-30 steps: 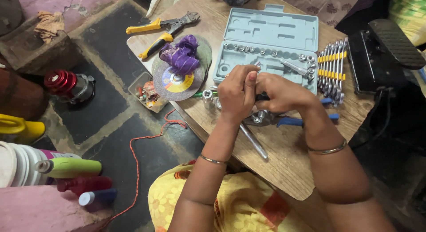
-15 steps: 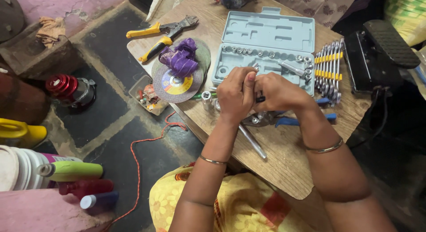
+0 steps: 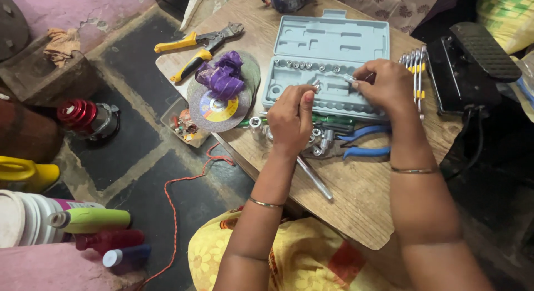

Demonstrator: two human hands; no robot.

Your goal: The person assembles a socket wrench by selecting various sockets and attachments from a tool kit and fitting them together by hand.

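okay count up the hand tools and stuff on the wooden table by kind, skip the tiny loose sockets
Open grey socket case: 1
Yellow-handled pliers: 1
Blue-handled pliers: 1
Stack of grinding discs with purple cloth on top: 1
Row of spanners: 1 set
Long metal bar: 1
Total: 6
Left hand and right hand are both over the case.

Under the hands, the socket case (image 3: 334,46) is pale grey-blue; below them, pliers (image 3: 364,141) have blue handles. Left of them: purple cloth (image 3: 222,77), yellow-handled cutters (image 3: 192,49). The desk (image 3: 361,196) is brown wood.
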